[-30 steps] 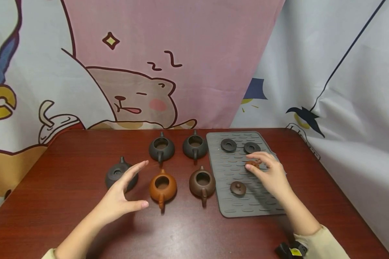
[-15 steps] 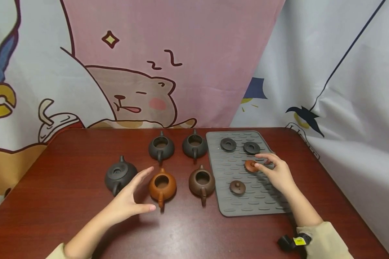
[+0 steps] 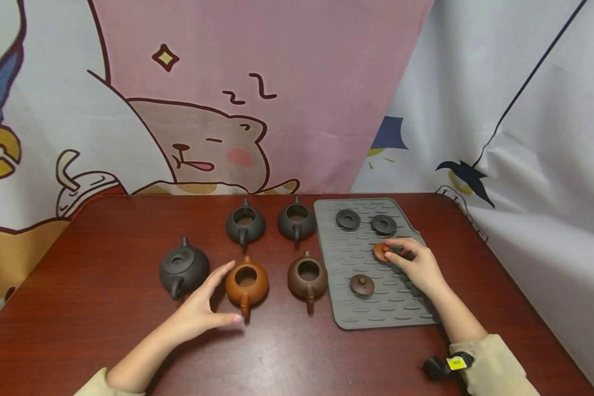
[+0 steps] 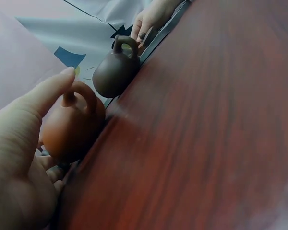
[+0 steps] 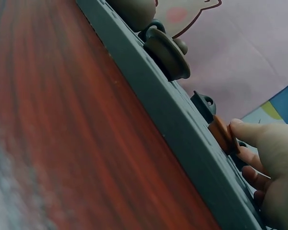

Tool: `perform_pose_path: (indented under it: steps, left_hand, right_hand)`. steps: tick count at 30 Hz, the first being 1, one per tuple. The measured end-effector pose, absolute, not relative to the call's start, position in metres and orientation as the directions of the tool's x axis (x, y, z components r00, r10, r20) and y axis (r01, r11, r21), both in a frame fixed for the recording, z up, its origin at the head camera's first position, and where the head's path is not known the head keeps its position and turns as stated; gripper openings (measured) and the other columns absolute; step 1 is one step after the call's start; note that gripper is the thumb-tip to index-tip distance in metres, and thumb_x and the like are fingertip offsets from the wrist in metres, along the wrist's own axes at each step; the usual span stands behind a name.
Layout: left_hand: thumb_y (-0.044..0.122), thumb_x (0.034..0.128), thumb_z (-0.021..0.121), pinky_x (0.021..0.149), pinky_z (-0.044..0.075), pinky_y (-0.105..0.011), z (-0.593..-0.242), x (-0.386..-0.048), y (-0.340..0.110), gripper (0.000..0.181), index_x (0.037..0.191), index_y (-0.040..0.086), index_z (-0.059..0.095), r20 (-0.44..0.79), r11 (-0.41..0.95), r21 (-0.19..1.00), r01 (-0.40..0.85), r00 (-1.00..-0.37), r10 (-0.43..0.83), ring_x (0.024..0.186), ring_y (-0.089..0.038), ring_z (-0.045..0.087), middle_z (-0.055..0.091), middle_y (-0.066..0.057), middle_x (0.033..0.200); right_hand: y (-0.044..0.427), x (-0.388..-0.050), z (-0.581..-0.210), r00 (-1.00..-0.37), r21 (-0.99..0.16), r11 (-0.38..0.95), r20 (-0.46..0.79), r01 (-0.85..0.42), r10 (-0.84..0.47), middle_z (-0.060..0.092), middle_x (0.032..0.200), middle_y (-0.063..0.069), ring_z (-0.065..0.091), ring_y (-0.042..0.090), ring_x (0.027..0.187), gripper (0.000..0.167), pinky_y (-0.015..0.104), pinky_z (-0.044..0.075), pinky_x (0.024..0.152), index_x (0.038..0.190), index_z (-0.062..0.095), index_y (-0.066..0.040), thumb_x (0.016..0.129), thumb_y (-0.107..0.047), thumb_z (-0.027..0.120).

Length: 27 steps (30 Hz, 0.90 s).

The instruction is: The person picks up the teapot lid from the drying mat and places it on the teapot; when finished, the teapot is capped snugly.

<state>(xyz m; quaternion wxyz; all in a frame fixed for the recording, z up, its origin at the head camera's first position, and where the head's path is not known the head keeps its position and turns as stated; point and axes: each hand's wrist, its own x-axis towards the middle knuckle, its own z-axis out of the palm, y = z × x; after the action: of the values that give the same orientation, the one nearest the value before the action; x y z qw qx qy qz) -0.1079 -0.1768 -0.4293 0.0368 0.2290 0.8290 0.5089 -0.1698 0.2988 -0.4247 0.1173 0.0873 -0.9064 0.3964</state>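
Observation:
My left hand point(image 3: 195, 313) is spread, thumb and fingers apart, at the left of an orange clay teapot point(image 3: 259, 283) that has no lid on it. In the left wrist view the thumb is beside the handle of this teapot point(image 4: 69, 132), and I see no grip on it. On the grey mat, my right hand point(image 3: 422, 270) pinches the small orange teapot lid point(image 3: 379, 253) near its knob. The right wrist view has the thumb on this lid point(image 5: 221, 134), still low at the mat; the knob is mostly hidden by the fingers.
A lidless brown teapot point(image 3: 302, 280) stands right of the orange one, and two dark lidless teapots point(image 3: 245, 234) stand behind. Far left is a dark teapot point(image 3: 190, 275) with its lid on. The grey mat point(image 3: 351, 316) also bears a brown lid point(image 3: 362, 285) and two dark lids point(image 3: 348, 219).
My left hand has moved right, from the dark lidded teapot to the orange teapot. My right hand shifted off the orange lid a little, then came back to its knob.

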Motion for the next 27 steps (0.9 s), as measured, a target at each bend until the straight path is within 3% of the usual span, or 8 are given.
perform_pose_path:
  steps: [3, 11, 15, 27]
  left_hand:
    - [0.027, 0.0732, 0.084, 0.104, 0.017, -0.061, -0.431, -0.107, -0.175, 0.096, 0.150, 0.010, 0.029, 0.164, 0.374, 0.865, 0.333, -0.894, 0.416, 0.138, -0.035, 0.021, 0.030, -0.012, 0.151]
    - [0.028, 0.0729, 0.085, 0.107, 0.018, -0.052, -0.431, -0.106, -0.174, 0.096, 0.150, 0.011, 0.029, 0.156, 0.391, 0.864, 0.318, -0.906, 0.392, 0.138, -0.028, 0.024, 0.032, -0.008, 0.150]
    - [0.027, 0.0736, 0.084, 0.106, 0.017, -0.055, -0.432, -0.107, -0.173, 0.096, 0.150, 0.011, 0.029, 0.151, 0.378, 0.872, 0.310, -0.906, 0.394, 0.138, -0.028, 0.023, 0.032, -0.009, 0.150]
    - [0.026, 0.0739, 0.084, 0.106, 0.017, -0.055, -0.431, -0.106, -0.172, 0.095, 0.150, 0.011, 0.029, 0.159, 0.368, 0.875, 0.316, -0.904, 0.397, 0.138, -0.026, 0.024, 0.033, -0.007, 0.150]
  right_hand:
    - [0.298, -0.170, -0.427, -0.955, -0.693, 0.673, 0.291, -0.257, -0.064, 0.061, 0.112, 0.009, 0.050, 0.017, 0.088, 0.031, 0.027, 0.042, 0.066, 0.117, 0.068, -0.007, 0.090, -0.022, 0.069]
    - [0.297, -0.172, -0.432, -0.941, -0.681, 0.677, 0.335, -0.281, -0.054, 0.063, 0.112, 0.006, 0.049, 0.013, 0.087, 0.027, 0.024, 0.040, 0.068, 0.113, 0.071, -0.008, 0.089, -0.021, 0.070]
    - [0.298, -0.172, -0.431, -0.935, -0.678, 0.675, 0.351, -0.289, -0.048, 0.064, 0.111, 0.007, 0.049, 0.012, 0.085, 0.025, 0.024, 0.040, 0.067, 0.111, 0.071, -0.008, 0.089, -0.019, 0.071]
    - [0.290, -0.166, -0.416, -0.910, -0.669, 0.661, 0.411, -0.340, -0.052, 0.064, 0.107, 0.007, 0.052, 0.024, 0.088, 0.022, 0.023, 0.042, 0.067, 0.107, 0.072, -0.005, 0.088, -0.014, 0.071]
